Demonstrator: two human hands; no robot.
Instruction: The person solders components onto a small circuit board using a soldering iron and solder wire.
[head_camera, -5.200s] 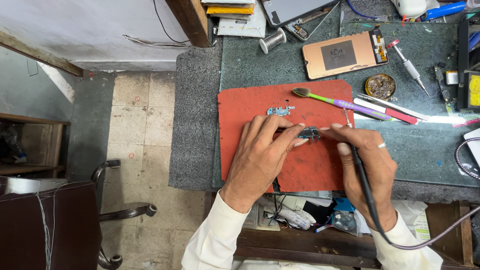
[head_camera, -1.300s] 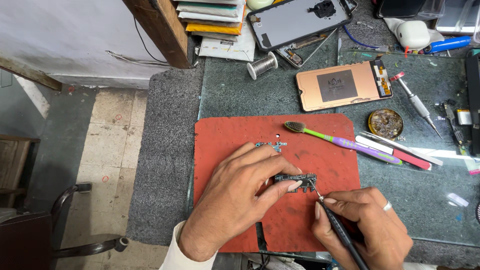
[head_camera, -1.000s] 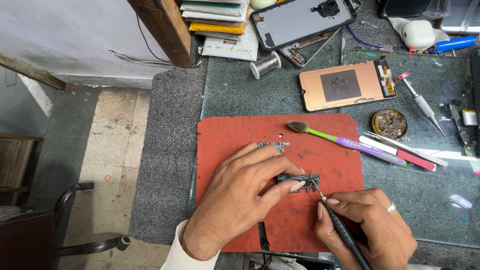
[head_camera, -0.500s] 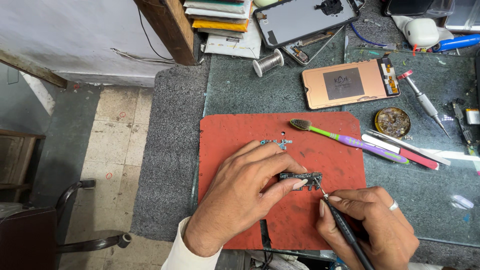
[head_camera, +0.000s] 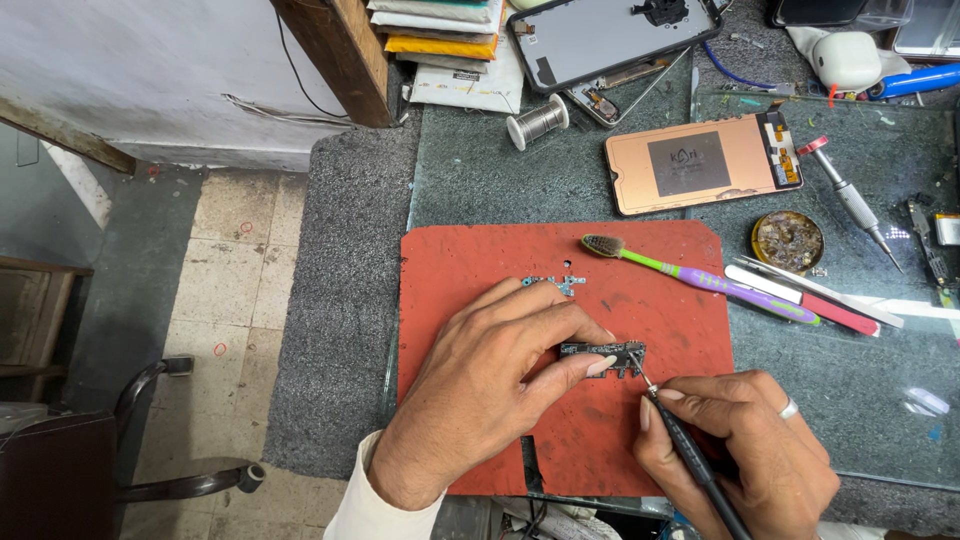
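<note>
Left hand (head_camera: 480, 385): I see it lying flat on the red mat (head_camera: 470, 260), fingertips pinching the left end of a small dark circuit board (head_camera: 603, 352) and pinning it down.
Right hand (head_camera: 745, 450): closed in a pen-style hold around a thin black soldering iron (head_camera: 690, 460), its tip touching the board's right end.
Board: sits near the mat's middle right, just in front of the left fingertips.
Risk, slip: I judge the hold narrow; a push from the tip could skate the board sideways across the mat.
Risk, heat: the left fingertips lie just beside the tip, so a small drift could burn them.
Risk, loose parts: a few tiny metal pieces (head_camera: 552, 284) lie near the left knuckles and could be swept off.
Surface: red mat on a dark green bench, with a toothbrush (head_camera: 690, 275), a round tin (head_camera: 787, 241), a screwdriver (head_camera: 848, 198), a copper-backed phone panel (head_camera: 700, 165) and a solder spool (head_camera: 537, 122) above it.
Room: pale tiled floor (head_camera: 225, 290) to the left, a wooden post (head_camera: 335, 60) and stacked papers (head_camera: 440, 40) behind the bench.
</note>
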